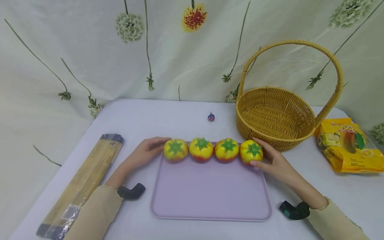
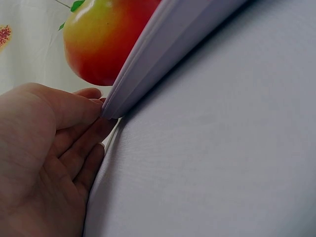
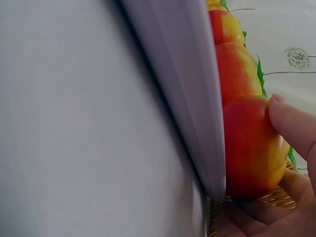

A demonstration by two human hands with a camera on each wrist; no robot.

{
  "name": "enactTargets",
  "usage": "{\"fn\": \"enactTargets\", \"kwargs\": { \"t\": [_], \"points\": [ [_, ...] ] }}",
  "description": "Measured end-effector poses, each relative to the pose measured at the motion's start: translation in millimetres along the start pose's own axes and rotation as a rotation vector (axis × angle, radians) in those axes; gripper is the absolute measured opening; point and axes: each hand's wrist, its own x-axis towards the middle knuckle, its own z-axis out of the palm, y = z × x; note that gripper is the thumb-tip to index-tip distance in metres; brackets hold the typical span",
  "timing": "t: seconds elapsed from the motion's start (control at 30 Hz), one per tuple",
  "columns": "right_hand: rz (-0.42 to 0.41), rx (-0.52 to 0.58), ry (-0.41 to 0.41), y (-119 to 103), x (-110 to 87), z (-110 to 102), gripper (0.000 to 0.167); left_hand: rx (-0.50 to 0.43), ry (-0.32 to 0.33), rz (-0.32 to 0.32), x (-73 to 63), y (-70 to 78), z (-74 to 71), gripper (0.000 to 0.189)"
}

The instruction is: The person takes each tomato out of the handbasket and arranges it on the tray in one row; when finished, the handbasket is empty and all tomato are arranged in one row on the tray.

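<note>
Several yellow-and-red persimmon-like fruits with green leafy tops stand in a row along the far edge of a light purple tray (image 1: 210, 190). My right hand (image 1: 274, 164) holds the rightmost fruit (image 1: 251, 151), thumb on its near side and fingers round the far side. In the right wrist view the thumb presses that fruit (image 3: 252, 148) beside the tray's rim. At the tray's far left corner is my left hand (image 1: 147, 151), fingers loosely bent beside the leftmost fruit (image 1: 175, 150). The left wrist view shows thumb and fingertips right at the tray's rim (image 2: 118, 98).
A wicker basket (image 1: 273, 138) with a tall handle stands behind my right hand. Farther right lies a yellow snack bag (image 1: 349, 146). A small wrapped lollipop (image 1: 211, 117) lies beyond the tray, and a long wrapped wooden-looking pack (image 1: 87, 170) lies along the left.
</note>
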Motion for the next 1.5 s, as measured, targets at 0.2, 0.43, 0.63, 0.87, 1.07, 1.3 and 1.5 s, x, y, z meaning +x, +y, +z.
{"fn": "enactTargets", "kwargs": {
  "t": [0.2,0.43,0.63,0.87,1.07,1.3,1.5],
  "points": [
    [-0.006,-0.018,-0.004,2,-1.4,-1,0.068,0.0,-0.01,0.001,-1.6,13.3,0.3,0.034],
    [0.02,-0.047,-0.002,-1,-3.8,-3,0.071,0.001,-0.02,-0.015,-4.3,32.6,-0.9,0.034],
    [0.02,-0.205,-0.024,-13,-8.6,-9,0.074,-0.002,-0.022,-0.018,-2.9,30.7,0.1,0.034],
    [0.044,-0.397,-0.132,-38,-20.4,-25,0.077,0.001,-0.013,-0.012,4.0,4.7,2.6,0.036],
    [0.05,-0.481,-0.198,-59,-30.6,-44,0.072,0.064,0.01,0.003,2.4,4.2,-2.8,0.036],
    [-0.072,-0.456,-0.05,-64,-33.7,-74,0.06,0.166,0.165,0.153,-2.3,32.6,-23.6,0.039],
    [-0.257,-0.474,0.149,-60,-34.3,-93,0.063,0.233,0.272,0.296,-12.7,65.0,-50.1,0.05]
  ]
}}
